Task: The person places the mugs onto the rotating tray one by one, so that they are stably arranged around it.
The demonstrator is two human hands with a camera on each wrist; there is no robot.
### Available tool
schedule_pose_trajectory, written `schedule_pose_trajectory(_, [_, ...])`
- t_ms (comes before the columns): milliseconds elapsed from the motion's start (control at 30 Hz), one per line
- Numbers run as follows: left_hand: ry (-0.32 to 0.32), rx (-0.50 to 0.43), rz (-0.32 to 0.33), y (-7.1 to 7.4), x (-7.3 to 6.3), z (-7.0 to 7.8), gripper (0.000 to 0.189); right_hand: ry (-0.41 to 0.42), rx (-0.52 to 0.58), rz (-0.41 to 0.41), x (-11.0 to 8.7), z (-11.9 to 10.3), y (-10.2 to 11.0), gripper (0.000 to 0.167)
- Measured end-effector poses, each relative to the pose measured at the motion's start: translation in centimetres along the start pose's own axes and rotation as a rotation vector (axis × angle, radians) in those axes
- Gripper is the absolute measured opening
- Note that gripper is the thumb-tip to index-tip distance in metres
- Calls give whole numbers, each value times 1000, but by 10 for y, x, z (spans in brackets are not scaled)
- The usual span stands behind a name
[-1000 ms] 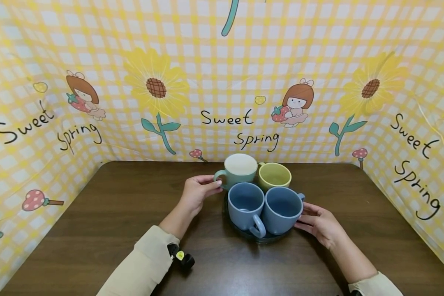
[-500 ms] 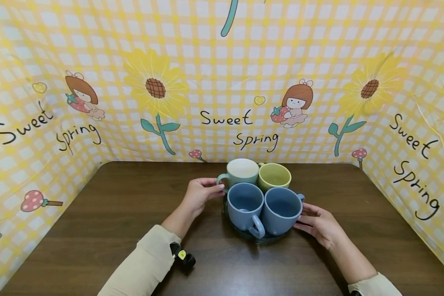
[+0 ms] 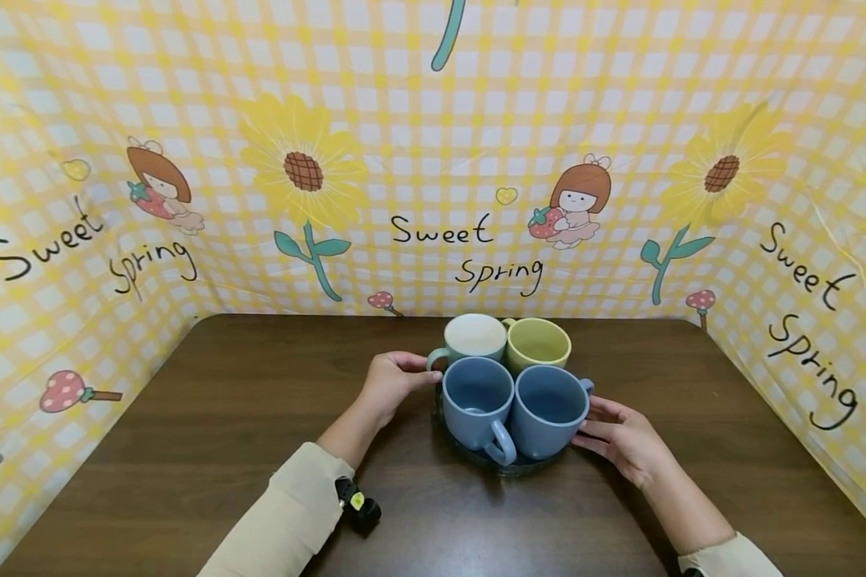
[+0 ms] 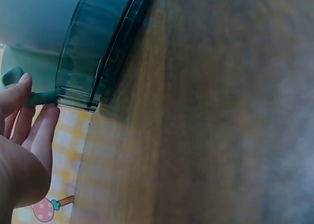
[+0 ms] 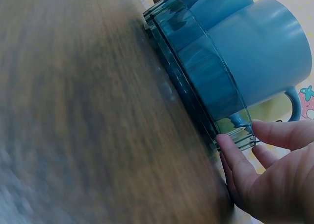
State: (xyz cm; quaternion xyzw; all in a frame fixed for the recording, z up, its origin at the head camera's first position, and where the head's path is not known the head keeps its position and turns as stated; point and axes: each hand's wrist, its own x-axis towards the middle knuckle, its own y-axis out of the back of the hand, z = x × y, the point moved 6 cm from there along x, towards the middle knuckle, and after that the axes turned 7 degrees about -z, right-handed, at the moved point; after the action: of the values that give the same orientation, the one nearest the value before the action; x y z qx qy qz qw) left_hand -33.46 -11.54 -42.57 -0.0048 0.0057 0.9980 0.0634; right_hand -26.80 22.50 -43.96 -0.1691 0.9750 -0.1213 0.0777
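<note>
A round, see-through teal tray point(image 3: 507, 470) with a raised wall stands on the table, holding several mugs close together. At its back left, the mint-green mug point(image 3: 469, 353) with a white inside has its handle pinched by my left hand point(image 3: 386, 385). In the left wrist view, that mug's handle point(image 4: 41, 98) meets the tray's wall point(image 4: 78, 62). My right hand point(image 3: 626, 439) grips the tray's right edge, thumb and fingers on either side of the wall in the right wrist view. Two blue mugs point(image 3: 469, 417) are in front; a yellow-green mug point(image 3: 540, 343) sits back right.
The brown wooden table point(image 3: 260, 401) runs back to a yellow checked cloth point(image 3: 433, 160) that hangs behind and along both sides. A small black device point(image 3: 359, 505) is strapped at my left sleeve point(image 3: 289, 505).
The mint-green mug has come down and slightly to the right, lower among the other mugs, with my left hand on its handle. My right hand has stayed at the tray's edge.
</note>
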Motion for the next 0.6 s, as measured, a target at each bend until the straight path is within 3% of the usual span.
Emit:
schedule_pose_trajectory(300, [14,98,-70,-3,-8,2,20,-3,6,4,0,0,-2,60])
schedule_pose_trajectory(600, [-3,43,-138,-2,-18,5,33,-8,-6,18,-1,-2,-1,64])
